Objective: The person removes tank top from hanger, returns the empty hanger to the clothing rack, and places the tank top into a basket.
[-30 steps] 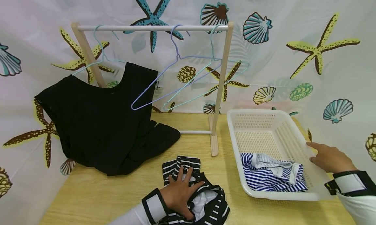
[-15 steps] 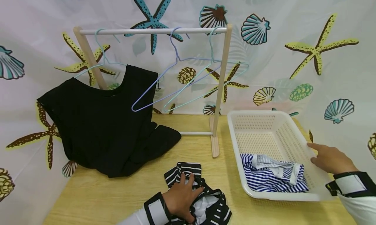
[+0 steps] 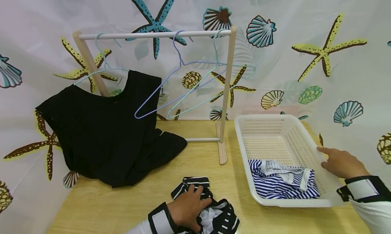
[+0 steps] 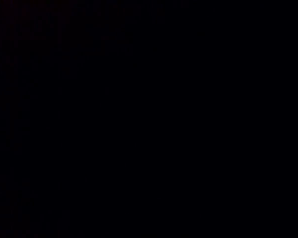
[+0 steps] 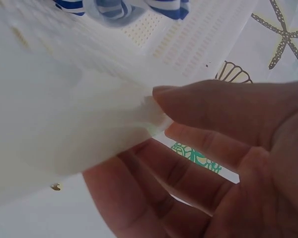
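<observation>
Since a second ago the left hand (image 3: 186,208) has bunched the black-and-white striped garment (image 3: 210,212) in clenched fingers, while the right hand (image 3: 342,163) grips the basket (image 3: 268,125) rim.

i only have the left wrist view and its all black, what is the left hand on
Observer: The left hand grips a black-and-white striped garment bunched on the wooden table.
Operator: where is the right hand
Observer: The right hand holds the right rim of the white basket; the right wrist view shows thumb and fingers pinching that rim.
Operator: anything in the basket
Observer: A blue-and-white striped garment lies at its near end.
Operator: any free hangers
Observer: Two bare hangers hang on the rack; a third carries a black top.
</observation>
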Demonstrator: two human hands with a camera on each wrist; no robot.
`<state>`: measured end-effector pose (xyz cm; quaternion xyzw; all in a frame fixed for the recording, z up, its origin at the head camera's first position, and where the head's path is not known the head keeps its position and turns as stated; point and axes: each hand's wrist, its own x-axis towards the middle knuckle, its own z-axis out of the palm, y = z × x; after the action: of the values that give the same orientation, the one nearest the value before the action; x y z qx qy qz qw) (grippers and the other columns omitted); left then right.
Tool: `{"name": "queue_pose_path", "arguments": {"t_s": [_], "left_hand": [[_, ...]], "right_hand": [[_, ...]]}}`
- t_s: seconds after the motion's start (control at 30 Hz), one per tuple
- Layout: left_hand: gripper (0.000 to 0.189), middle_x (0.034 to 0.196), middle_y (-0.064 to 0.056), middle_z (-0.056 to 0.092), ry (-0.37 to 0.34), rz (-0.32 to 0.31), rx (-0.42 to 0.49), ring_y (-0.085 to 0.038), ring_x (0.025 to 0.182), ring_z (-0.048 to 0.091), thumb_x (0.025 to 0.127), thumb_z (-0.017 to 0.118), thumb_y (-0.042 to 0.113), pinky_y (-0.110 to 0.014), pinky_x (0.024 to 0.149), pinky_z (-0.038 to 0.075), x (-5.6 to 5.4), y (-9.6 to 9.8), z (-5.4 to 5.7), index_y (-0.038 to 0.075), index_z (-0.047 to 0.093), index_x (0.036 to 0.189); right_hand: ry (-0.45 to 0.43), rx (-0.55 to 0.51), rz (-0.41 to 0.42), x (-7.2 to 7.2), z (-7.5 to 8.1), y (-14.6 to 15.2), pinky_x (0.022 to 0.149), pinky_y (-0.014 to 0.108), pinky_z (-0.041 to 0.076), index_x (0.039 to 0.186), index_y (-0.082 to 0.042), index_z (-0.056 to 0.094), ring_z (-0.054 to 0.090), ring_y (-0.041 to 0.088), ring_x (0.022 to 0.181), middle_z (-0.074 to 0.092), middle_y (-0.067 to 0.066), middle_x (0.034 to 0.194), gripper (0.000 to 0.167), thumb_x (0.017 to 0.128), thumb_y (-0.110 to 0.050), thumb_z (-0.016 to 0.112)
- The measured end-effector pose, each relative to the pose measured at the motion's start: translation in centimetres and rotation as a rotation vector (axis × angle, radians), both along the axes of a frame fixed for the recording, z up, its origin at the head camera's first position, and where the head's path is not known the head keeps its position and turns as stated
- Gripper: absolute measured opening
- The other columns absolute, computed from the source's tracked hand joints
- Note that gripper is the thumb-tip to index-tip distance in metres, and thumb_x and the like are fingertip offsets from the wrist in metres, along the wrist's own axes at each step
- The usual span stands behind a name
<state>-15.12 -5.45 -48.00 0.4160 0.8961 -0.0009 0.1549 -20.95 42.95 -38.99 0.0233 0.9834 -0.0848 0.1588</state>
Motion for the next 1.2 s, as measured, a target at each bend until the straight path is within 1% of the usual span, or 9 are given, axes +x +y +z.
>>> {"name": "queue_pose_path", "arguments": {"t_s": [0.07,0.23,0.33,0.5,0.67,0.8,0.9,1.03,1.2], "left_hand": [[0.073,0.108,-0.005,0.045,-0.009,-0.012,0.008,-0.023,0.088,0.047,0.059,0.087,0.052,-0.03,0.057,0.047,-0.1,0.1,0.0,0.032,0.054,0.121],[0.073,0.116,-0.007,0.047,-0.028,-0.022,0.02,-0.024,0.092,0.051,0.061,0.088,0.046,-0.033,0.061,0.049,-0.4,0.2,0.0,0.033,0.055,0.125],[0.073,0.115,-0.007,0.048,-0.052,-0.023,0.028,-0.022,0.089,0.051,0.063,0.088,0.041,-0.032,0.061,0.049,-0.7,0.1,0.1,0.033,0.056,0.129],[0.069,0.113,-0.006,0.05,-0.108,-0.012,0.055,-0.019,0.089,0.052,0.066,0.087,0.032,-0.031,0.065,0.048,-1.7,-0.2,0.7,0.031,0.058,0.128],[0.062,0.116,-0.009,0.054,-0.102,-0.028,0.069,-0.018,0.09,0.057,0.071,0.084,0.025,-0.03,0.068,0.049,-2.7,-0.4,1.9,0.026,0.058,0.127],[0.06,0.111,-0.01,0.054,-0.051,-0.035,0.085,-0.017,0.084,0.057,0.072,0.084,0.024,-0.029,0.066,0.049,-3.4,-0.4,3.1,0.022,0.059,0.126],[0.06,0.112,-0.011,0.054,-0.018,-0.021,0.1,-0.018,0.084,0.057,0.072,0.083,0.024,-0.029,0.067,0.049,-3.9,-0.5,4.0,0.021,0.058,0.126],[0.06,0.12,-0.018,0.053,0.002,0.019,0.137,-0.025,0.09,0.06,0.073,0.081,0.021,-0.034,0.071,0.05,-4.7,-0.9,5.2,0.019,0.057,0.127],[0.061,0.124,-0.022,0.052,0.052,0.044,0.172,-0.03,0.095,0.059,0.073,0.081,0.019,-0.038,0.074,0.051,-5.8,-1.1,7.5,0.015,0.057,0.129]], "right_hand": [[0.008,-0.009,0.004,0.1,0.0,0.1,0.062,0.053,0.049,0.133,0.014,0.039,0.063,0.033,0.07,0.063,0.033,0.092,0.061,0.083,-0.011,0.065],[0.029,-0.026,0.016,0.1,0.0,0.2,0.061,0.052,0.049,0.133,0.014,0.04,0.062,0.03,0.068,0.063,0.031,0.089,0.06,0.083,-0.009,0.064],[0.034,-0.037,0.019,0.1,-0.1,0.1,0.062,0.052,0.049,0.134,0.014,0.04,0.062,0.029,0.068,0.063,0.031,0.09,0.06,0.083,-0.009,0.064],[0.06,-0.043,0.026,0.0,-0.2,-0.1,0.061,0.053,0.049,0.133,0.014,0.041,0.062,0.03,0.067,0.062,0.033,0.092,0.059,0.083,-0.009,0.064],[0.053,-0.052,0.014,0.0,-0.2,-0.1,0.06,0.051,0.049,0.134,0.014,0.041,0.061,0.028,0.066,0.062,0.033,0.092,0.06,0.083,-0.009,0.064],[0.047,-0.054,0.002,0.3,-0.2,0.1,0.059,0.048,0.049,0.134,0.014,0.04,0.061,0.027,0.065,0.063,0.032,0.09,0.06,0.083,-0.008,0.064],[0.051,-0.056,0.0,0.5,-0.2,0.1,0.058,0.047,0.049,0.134,0.014,0.041,0.061,0.027,0.065,0.063,0.032,0.09,0.06,0.083,-0.008,0.063],[0.041,-0.049,-0.003,0.4,-0.1,0.1,0.06,0.049,0.049,0.135,0.013,0.04,0.061,0.028,0.066,0.062,0.033,0.094,0.061,0.083,-0.01,0.064],[0.05,-0.044,-0.006,0.4,0.0,0.1,0.061,0.051,0.049,0.134,0.013,0.041,0.06,0.029,0.068,0.062,0.033,0.094,0.06,0.083,-0.009,0.064]]}}
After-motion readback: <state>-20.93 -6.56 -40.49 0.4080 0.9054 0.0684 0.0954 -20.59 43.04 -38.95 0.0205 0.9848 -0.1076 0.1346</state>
